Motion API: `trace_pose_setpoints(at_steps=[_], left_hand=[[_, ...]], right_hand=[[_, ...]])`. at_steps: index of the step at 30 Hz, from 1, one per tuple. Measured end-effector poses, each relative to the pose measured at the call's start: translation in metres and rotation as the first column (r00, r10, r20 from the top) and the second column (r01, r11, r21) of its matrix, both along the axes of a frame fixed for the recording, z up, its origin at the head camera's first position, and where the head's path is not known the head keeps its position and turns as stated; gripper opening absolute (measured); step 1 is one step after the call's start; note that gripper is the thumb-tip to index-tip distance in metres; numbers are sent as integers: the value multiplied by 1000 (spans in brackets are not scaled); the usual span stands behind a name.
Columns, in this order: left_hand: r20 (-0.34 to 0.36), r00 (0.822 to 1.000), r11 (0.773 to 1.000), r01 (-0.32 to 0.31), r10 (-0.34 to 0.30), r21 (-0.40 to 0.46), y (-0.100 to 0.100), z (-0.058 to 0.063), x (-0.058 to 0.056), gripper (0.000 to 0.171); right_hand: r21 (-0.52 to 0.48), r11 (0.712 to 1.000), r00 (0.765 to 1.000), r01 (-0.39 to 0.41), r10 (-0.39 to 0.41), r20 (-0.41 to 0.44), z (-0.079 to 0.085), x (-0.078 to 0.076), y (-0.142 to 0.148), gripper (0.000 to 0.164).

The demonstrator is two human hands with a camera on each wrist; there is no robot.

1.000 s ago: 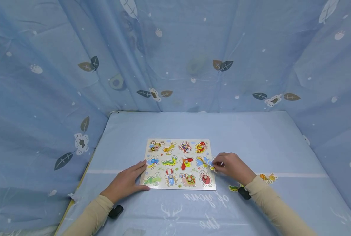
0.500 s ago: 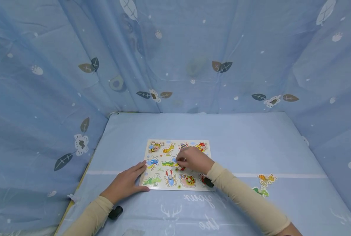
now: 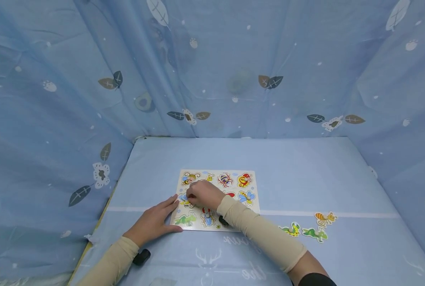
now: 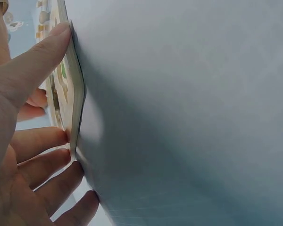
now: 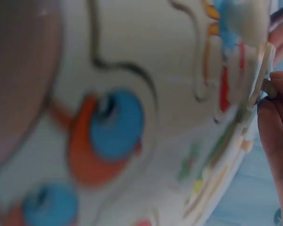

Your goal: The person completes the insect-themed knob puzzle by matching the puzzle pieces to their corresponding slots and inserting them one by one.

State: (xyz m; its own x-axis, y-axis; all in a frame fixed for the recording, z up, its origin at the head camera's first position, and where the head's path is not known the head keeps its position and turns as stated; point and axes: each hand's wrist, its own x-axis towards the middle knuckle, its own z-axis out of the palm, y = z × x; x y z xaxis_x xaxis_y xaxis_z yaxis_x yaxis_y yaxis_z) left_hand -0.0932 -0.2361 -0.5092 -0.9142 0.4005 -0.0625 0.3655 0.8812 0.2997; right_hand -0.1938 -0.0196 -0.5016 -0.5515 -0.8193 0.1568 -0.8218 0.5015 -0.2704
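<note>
One puzzle board [image 3: 235,186], three loose pieces [image 3: 314,233] on table [image 3: 298,171], two sleeves [image 3: 106,259].

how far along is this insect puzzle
Mostly done, it seems: the red-pincered blue beetle and blue-winged yellow dragonfly, for instance, sit in the pale rectangular board. In hand: the right hand pinches a flat wooden piece by its knob at the board's left side. Apparently left: an orange-striped insect, green grasshopper and green-yellow caterpillar, loose on the table.

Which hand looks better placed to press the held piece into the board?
Probably the right hand: its fingers pinch a piece by its knob over the puzzle board. The left hand touches the board's left edge, seemingly better placed to steady it.
</note>
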Motion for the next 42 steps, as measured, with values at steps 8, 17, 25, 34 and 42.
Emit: trace_pose_setpoints(at_steps=[8, 17, 25, 34, 42], left_hand=[[-19, 1000, 1000, 19, -19, 8, -2, -1, -2, 97], [-29, 999, 999, 26, -25, 20, -3, -1, -2, 97], [-26, 999, 999, 27, -26, 18, -3, -3, -1, 96], [-10, 1000, 1000, 11, -11, 17, -3, -4, -1, 96], [-4, 1000, 1000, -8, 8, -1, -1, -5, -2, 98]], right_hand=[[6, 999, 999, 33, -33, 20, -4, -4, -13, 8], [40, 999, 998, 35, -37, 57, -2, -3, -24, 10], [37, 998, 996, 43, -45, 72, -5, -2, -24, 10], [60, 998, 994, 20, -26, 104, 7, 2, -10, 9], [12, 997, 975, 71, -72, 212, 29, 2, 54, 25]])
